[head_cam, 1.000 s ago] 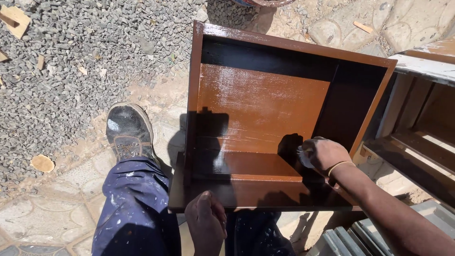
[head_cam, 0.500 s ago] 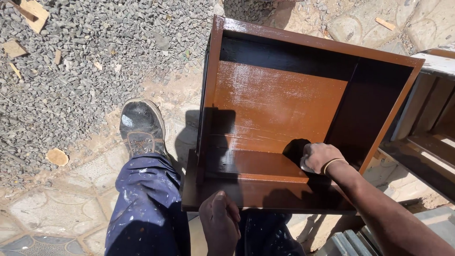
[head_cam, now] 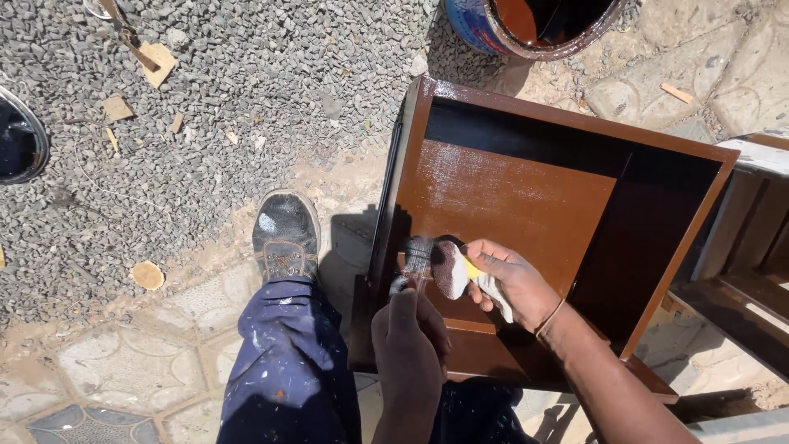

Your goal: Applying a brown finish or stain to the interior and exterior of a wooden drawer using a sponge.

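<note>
Both hands now raised together over near-left inside of brown box (head_cam: 526, 205), unlike earlier. Brush (head_cam: 417, 256) being gripped by closed left hand (head_cam: 408, 345); sponge (head_cam: 451, 269) being pinched in right hand (head_cam: 511, 281). Bristles best wiped gently, drips kept off wet panel.

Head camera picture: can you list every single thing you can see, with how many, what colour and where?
wooden box: one, glossy brown, open side up, right of middle
paintbrush: one, dark bristles, over the box's near left part
sponge: one, yellow and white with a brown-stained face, beside the paintbrush
bucket: one, blue outside, brown inside, top edge
wood scraps: several, pale tan, on the grey gravel at left
dark round pan: one, far left edge, partly cut off
wooden frame: one, brown, right edge
shoe: one, black and scuffed, left of the box
trouser leg: one, navy, paint-flecked, bottom
left hand: holds the paintbrush
right hand: holds the sponge
</note>
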